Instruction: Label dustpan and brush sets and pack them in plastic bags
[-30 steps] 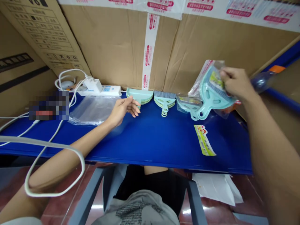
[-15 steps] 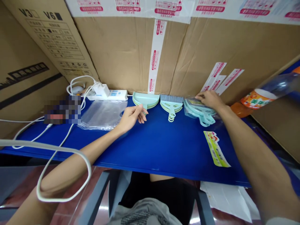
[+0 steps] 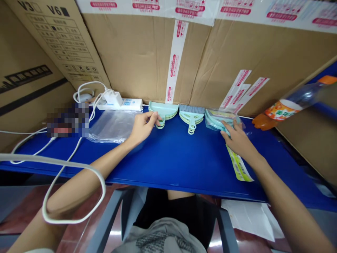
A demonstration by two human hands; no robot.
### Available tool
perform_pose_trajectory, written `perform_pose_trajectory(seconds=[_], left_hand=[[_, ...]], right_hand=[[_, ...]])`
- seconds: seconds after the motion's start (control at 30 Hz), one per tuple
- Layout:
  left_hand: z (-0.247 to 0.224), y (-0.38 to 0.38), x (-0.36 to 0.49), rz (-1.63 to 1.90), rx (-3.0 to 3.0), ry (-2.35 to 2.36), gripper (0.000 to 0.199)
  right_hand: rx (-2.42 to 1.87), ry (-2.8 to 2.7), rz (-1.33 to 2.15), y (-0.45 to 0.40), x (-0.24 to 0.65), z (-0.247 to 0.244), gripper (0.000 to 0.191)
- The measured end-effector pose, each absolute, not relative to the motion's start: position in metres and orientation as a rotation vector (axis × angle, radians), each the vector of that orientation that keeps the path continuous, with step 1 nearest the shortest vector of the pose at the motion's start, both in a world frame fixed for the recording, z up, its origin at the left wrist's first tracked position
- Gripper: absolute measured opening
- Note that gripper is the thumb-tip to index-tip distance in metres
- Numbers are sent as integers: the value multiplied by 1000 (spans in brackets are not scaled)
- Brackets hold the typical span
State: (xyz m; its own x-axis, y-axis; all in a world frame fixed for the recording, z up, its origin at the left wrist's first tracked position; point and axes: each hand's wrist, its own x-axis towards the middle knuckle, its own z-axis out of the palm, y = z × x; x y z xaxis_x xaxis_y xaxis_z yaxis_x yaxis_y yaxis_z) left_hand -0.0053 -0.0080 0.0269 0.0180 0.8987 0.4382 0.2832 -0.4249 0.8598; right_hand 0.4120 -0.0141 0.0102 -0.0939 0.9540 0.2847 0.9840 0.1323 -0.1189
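Green dustpans (image 3: 163,108) are stacked against the cardboard at the back of the blue table. My left hand (image 3: 143,125) is at their handles, fingers curled and thumb closed in on the top dustpan's handle. Beside them lies a stack of small hand brushes (image 3: 192,117) with grey bristles, handles toward me. Farther right is a dustpan set in a clear bag (image 3: 214,119). My right hand (image 3: 240,141) lies over its near side with fingers spread, hiding the handle end. A yellow-green printed card (image 3: 240,167) is partly beneath that hand.
Clear plastic bags (image 3: 113,126) lie flat left of my left hand, before a white power strip (image 3: 134,104). A white cable (image 3: 73,165) loops over my left forearm. An orange drink bottle (image 3: 284,107) leans at the right. Cardboard (image 3: 137,59) walls the back.
My right hand has slid from the far edge of the bagged set toward me, onto its near side and over the card's top. My left hand's fingers have drawn together at the dustpan handle.
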Motion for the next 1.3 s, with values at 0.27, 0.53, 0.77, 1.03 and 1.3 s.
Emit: perform_pose_trajectory(seconds=[0.27,0.53,0.77,1.03,1.3], left_hand=[[23,-2,-10,1389,1806,1300,49],[18,1,-13,1171,2349,1510,25],[0,8,-16,1093,2383,1501,24],[8,5,-12,1241,2135,1376,28],[5,16,-19,1351,2147,1418,41]], right_hand=[[-1898,-2127,-104,-9,406,12,67],[-1367,-2108,-308,-27,336,57,38],[-1359,-2172,-45,-17,295,27,31],[-1321,-2065,91,-20,321,30,25],[-1190,-1950,20,-15,329,26,20]])
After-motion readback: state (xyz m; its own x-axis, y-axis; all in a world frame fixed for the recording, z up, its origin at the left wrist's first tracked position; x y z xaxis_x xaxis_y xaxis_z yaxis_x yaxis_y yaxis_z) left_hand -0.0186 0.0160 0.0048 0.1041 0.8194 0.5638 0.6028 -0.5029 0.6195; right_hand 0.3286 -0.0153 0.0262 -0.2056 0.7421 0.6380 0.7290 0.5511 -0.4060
